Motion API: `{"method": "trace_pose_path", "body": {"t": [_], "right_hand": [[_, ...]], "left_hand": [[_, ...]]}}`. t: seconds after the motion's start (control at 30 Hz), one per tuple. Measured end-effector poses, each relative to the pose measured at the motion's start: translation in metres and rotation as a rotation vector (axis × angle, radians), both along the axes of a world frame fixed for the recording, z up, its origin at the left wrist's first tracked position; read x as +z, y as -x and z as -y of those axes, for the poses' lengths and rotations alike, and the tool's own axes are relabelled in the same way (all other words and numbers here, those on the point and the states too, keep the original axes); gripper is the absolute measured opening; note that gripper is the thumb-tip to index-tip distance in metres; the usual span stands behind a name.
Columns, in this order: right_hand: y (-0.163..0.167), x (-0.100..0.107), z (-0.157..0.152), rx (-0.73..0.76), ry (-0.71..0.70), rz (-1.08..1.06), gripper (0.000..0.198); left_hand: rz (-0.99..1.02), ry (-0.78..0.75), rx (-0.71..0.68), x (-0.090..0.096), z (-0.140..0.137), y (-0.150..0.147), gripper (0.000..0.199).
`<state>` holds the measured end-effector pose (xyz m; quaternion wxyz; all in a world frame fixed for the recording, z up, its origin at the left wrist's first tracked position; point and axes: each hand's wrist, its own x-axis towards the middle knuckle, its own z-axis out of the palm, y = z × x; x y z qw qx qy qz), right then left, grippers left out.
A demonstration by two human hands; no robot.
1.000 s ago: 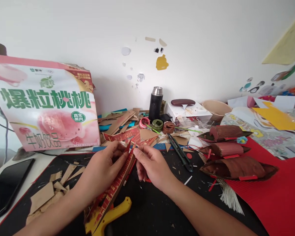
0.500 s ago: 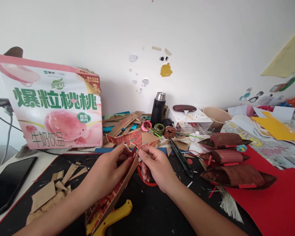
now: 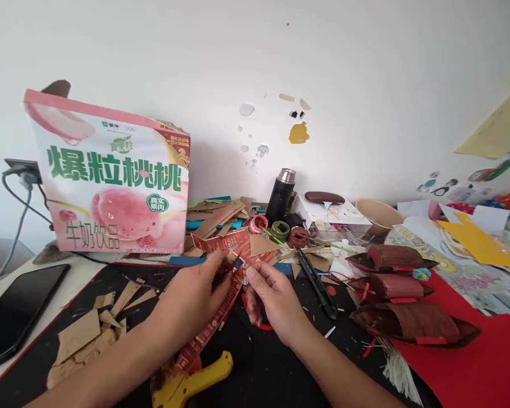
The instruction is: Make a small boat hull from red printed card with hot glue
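My left hand [image 3: 199,292] is closed on a long folded strip of red printed cardboard [image 3: 209,331], which slants down toward the mat's front. At the strip's upper end, the thumb and fingers of my right hand [image 3: 276,303] pinch its edge. Under the right fingers shows part of a red curved loop [image 3: 261,326]; the hand hides the rest of it. Below the strip lies a yellow handle-shaped tool [image 3: 210,377], partly covered. Just beyond my hands are more red printed cardboard pieces [image 3: 215,242].
A green-black utility knife [image 3: 317,283] lies right of my hands, near three brown model boats [image 3: 425,320] by red paper [image 3: 488,351]. Cardboard scraps [image 3: 79,337] and a phone [image 3: 23,311] lie left. Behind stand a drink carton [image 3: 119,181], a black flask [image 3: 281,195] and open paint pots [image 3: 279,229].
The view has shifted slightly, so the scene sits further right. The cardboard strip has turned to show more of its red printed face. Both hands keep hold of it.
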<state>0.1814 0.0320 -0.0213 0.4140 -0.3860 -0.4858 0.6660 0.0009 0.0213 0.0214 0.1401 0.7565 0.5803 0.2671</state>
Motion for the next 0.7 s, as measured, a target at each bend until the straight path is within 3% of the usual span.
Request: {"method": "trace_pose_path", "body": {"t": [0.13, 0.33, 0.7], "right_hand": [[0.003, -0.002, 0.004, -0.036, -0.072, 0.084, 0.051], [0.003, -0.001, 0.007, -0.100, -0.134, 0.186, 0.036], [0.000, 0.002, 0.007, -0.161, -0.279, 0.433, 0.021]], "left_hand": [[-0.096, 0.023, 0.035, -0.004, 0.003, -0.003, 0.010], [-0.022, 0.048, -0.025, -0.002, 0.008, -0.006, 0.018], [-0.150, -0.093, -0.060, -0.012, 0.009, -0.005, 0.019]]}}
